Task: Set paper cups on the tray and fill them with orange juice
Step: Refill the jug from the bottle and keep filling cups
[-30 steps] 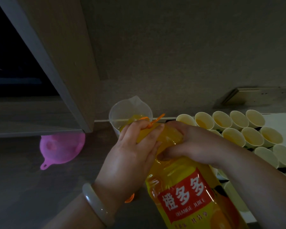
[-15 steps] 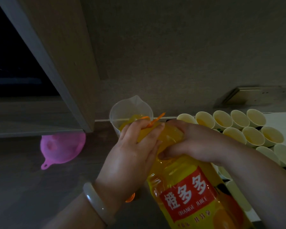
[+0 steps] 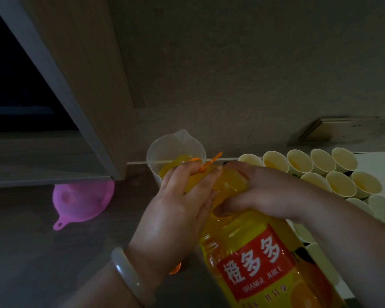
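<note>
Near the worktop's (image 3: 31,252) back edge, left hand (image 3: 178,210) and right hand (image 3: 253,192) grasp the orange juice bottle (image 3: 253,252), tilted over the measuring jug (image 3: 165,147).

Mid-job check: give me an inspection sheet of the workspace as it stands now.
Surface: dark counter, dimly lit.
Job's things: juice bottle tilted, neck at clear jug holding some juice; paper cups packed on white tray, several with juice.
Clutter: pink funnel lying left of jug.
Grippers: left hand and right hand both grip the bottle's neck end.
Cables: nothing seen.
Surroundings: wall, wooden panel, wall plate.
</note>
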A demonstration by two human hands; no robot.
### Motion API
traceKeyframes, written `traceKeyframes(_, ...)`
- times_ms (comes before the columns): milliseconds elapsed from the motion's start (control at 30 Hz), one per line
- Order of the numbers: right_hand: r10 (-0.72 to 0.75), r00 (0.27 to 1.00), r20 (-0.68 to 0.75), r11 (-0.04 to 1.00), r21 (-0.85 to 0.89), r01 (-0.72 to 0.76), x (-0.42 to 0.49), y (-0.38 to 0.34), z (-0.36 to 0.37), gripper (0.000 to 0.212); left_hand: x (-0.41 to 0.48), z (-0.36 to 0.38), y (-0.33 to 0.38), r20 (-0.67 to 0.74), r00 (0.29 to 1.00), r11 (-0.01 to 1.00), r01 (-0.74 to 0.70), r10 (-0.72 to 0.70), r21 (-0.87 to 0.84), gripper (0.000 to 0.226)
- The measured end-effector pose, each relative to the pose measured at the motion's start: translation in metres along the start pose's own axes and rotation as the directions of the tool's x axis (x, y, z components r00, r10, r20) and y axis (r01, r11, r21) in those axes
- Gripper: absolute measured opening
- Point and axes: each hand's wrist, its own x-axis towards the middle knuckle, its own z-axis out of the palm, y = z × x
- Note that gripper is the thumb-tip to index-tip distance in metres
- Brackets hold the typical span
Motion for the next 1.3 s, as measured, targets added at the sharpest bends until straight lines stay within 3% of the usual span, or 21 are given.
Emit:
traceKeyframes(267,-0.009,1.000,0.007,1.000,0.025,0.009,-0.0027,-0.0027,-0.0035,0.054,0.0020,0.0013,0.0006,-0.022,1.000,1.000,-0.005,0.005,-0.009,0.040)
traceKeyframes(567,-0.004,1.000,-0.011,1.000,0.018,0.004,-0.0011,-0.0030,-0.0054,0.070,0.0058,0.0013,0.0003,-0.025,1.000,1.000,-0.006,0.006,0.003,0.040)
traceKeyframes(1300,-0.017,0.999,0.040,0.999,0.045,0.015,-0.0002,-0.0042,-0.0096,0.062,0.0073,-0.0012,0.0015,-0.020,1.000,0.999,-0.003,0.003,-0.033,0.040)
